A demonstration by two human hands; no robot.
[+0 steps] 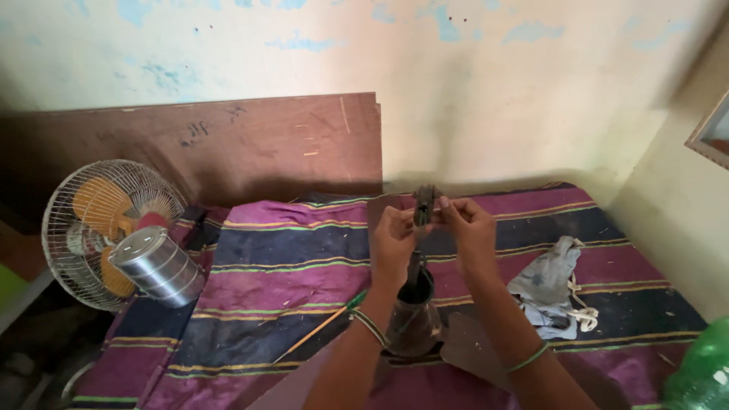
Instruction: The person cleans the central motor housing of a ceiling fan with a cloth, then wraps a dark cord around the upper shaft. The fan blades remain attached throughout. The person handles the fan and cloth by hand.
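Centre of the frame: the left hand (392, 241) and the right hand (468, 228) are meeting around a small dark metal part (424, 205), each pinching it between thumb and fingertips from its own side. The part's long axis is standing roughly upright, so both hands are lying equally near it. Directly below, a dark cone-shaped piece (414, 315) is resting on the striped cloth (288, 266). At left, a fan (99, 228) is lying behind a steel tin (156, 266).
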